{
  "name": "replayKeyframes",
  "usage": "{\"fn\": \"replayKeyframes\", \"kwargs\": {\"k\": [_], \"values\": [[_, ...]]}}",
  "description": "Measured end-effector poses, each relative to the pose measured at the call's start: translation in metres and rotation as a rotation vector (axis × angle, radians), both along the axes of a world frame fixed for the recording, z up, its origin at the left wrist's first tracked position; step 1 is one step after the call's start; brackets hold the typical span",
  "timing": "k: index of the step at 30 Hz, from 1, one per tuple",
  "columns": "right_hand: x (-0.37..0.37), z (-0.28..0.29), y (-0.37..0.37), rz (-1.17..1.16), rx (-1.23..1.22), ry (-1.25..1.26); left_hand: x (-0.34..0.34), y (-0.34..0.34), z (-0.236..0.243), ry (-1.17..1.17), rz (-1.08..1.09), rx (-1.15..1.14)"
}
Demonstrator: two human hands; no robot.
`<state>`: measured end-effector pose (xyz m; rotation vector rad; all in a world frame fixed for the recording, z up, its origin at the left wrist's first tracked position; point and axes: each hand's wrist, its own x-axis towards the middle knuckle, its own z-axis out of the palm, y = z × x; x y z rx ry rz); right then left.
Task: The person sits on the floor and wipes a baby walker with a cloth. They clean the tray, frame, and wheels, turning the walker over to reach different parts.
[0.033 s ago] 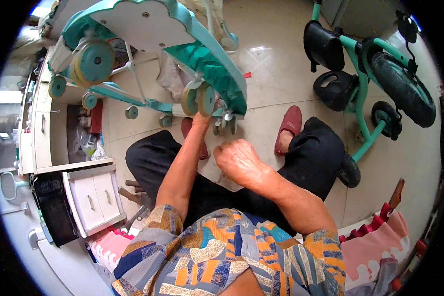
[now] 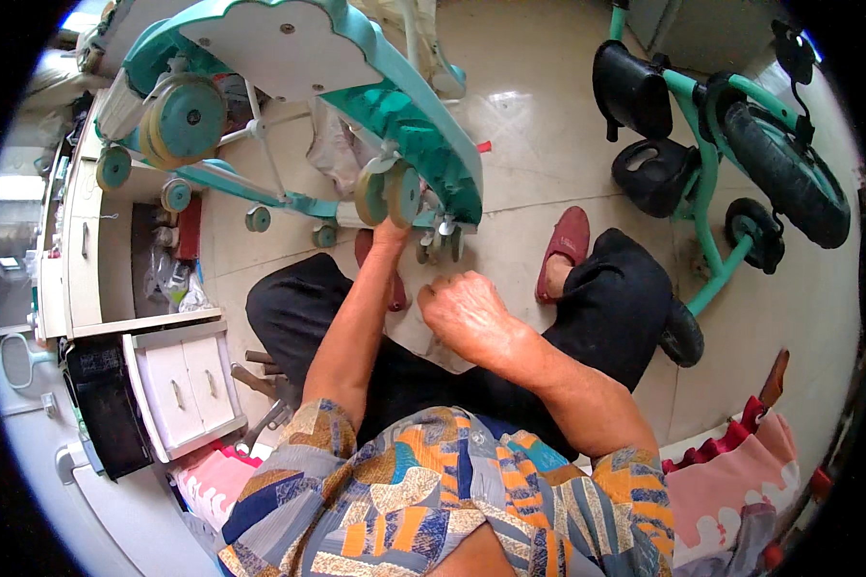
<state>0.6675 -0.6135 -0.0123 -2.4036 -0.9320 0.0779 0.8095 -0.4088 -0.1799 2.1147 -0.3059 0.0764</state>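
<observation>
A green and white frame on casters, which looks like a baby walker (image 2: 404,87), stands tipped with its pale underside toward me. My left hand (image 2: 391,234) reaches up to a green and cream double caster (image 2: 403,195) on its near edge. The wheel hides most of that hand's fingers, so their grip does not show. Just right of it and lower, my right hand (image 2: 464,306) is held above the floor between my knees, back upward. Its fingers are curled in, and what they hold, if anything, is hidden. A larger caster (image 2: 192,115) sits at the frame's left.
A green child's bike (image 2: 707,183) with black wheels lies at the right. On the left are a white cabinet (image 2: 85,245) with an open compartment and a small two-door cupboard (image 2: 191,389). Pink cloth (image 2: 731,471) hangs beside my seat. My red shoes (image 2: 565,250) rest on the tiles.
</observation>
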Motion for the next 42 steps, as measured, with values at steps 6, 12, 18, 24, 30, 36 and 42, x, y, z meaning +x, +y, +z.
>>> {"fn": "replayKeyframes", "kwargs": {"k": [6, 12, 18, 24, 30, 36, 42], "values": [[0.001, -0.001, -0.001, 0.040, -0.045, 0.042, 0.011, -0.012, 0.108, -0.200, 0.080, -0.168], [0.000, 0.005, -0.003, 0.039, -0.022, 0.043, -0.005, -0.043, 0.169, -0.214, 0.231, -0.583], [-0.002, 0.005, -0.003, 0.028, 0.006, 0.041, -0.008, -0.022, 0.081, -0.202, 0.119, -0.219], [-0.002, 0.001, 0.000, 0.046, 0.006, 0.038, -0.025, -0.036, 0.046, 0.121, 0.288, -0.057], [-0.003, 0.000, 0.001, 0.056, 0.003, 0.040, -0.022, -0.026, -0.041, -0.211, 0.354, 0.277], [-0.003, -0.004, 0.004, 0.038, -0.049, 0.028, -0.029, -0.027, -0.029, -0.009, 0.383, 0.255], [-0.007, -0.004, 0.002, 0.016, -0.040, 0.004, -0.052, -0.064, 0.078, 0.283, 0.517, 0.071]]}}
